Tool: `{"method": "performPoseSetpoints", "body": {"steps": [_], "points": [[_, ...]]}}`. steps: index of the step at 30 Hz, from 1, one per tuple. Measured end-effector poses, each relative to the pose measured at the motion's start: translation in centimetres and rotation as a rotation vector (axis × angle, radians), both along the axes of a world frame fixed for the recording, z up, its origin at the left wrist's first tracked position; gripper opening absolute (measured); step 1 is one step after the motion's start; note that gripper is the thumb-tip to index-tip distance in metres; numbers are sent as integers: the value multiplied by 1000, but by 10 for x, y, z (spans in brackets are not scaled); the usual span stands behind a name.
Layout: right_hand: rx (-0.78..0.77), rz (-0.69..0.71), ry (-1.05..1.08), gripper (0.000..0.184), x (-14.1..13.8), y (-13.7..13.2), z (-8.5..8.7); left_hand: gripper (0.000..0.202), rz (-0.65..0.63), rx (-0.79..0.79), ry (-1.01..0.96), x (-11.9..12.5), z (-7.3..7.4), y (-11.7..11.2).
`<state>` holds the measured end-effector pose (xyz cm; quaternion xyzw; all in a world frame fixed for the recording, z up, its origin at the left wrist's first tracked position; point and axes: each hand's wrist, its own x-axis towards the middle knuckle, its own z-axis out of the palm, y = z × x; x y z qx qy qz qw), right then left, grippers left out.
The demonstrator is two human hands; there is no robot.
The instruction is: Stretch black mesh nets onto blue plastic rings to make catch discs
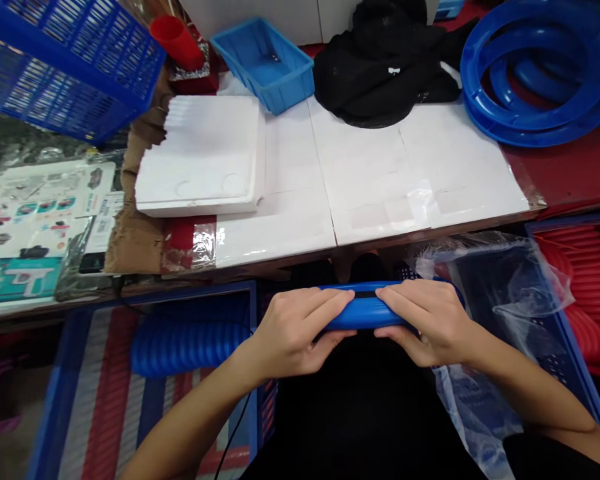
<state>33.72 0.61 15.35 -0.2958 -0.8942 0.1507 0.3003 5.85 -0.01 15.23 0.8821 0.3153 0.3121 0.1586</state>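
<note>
Both my hands grip one blue plastic curved piece [363,310], held flat over my lap just below the table's front edge. My left hand [295,330] wraps round its left end, fingers over the top and thumb beneath. My right hand [427,320] is closed round its right end in the same way. A dark slot runs along the piece's top between my fingers.
A white-covered table [380,173] holds a white foam slab [203,157], a small blue bin [265,60], black cloth [385,60], a red cup [177,40] and blue ring tracks [540,73]. Crates beside me hold blue ribbed pieces [185,343] and red ones [585,280]; a clear plastic bag [500,293] lies at my right.
</note>
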Motion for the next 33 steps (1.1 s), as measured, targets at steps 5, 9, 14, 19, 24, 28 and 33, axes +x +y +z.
{"method": "performPoseSetpoints", "body": {"steps": [5, 9, 14, 19, 24, 28, 33], "points": [[-20, 55, -42, 58, 11, 9, 3, 46, -93, -85, -50, -20, -5, 6], [-106, 114, 2, 60, 33, 18, -1, 47, -136, -173, -153, -54, -5, 9], [-77, 148, 16, 50, 29, 19, -18, 60, -98, -175, 31, -51, -7, 7], [-89, 147, -29, 53, 15, 15, -28, 61, -102, -58, 55, -15, -13, 7], [-184, 169, -8, 61, 25, 14, -23, 52, -129, -71, -41, -22, -21, 7], [-167, 150, 33, 59, 27, 15, -19, 48, -103, -186, -72, -34, -18, 8], [-58, 116, 23, 57, 13, 13, -21, 56, -65, -117, 7, -19, -2, 6]]}}
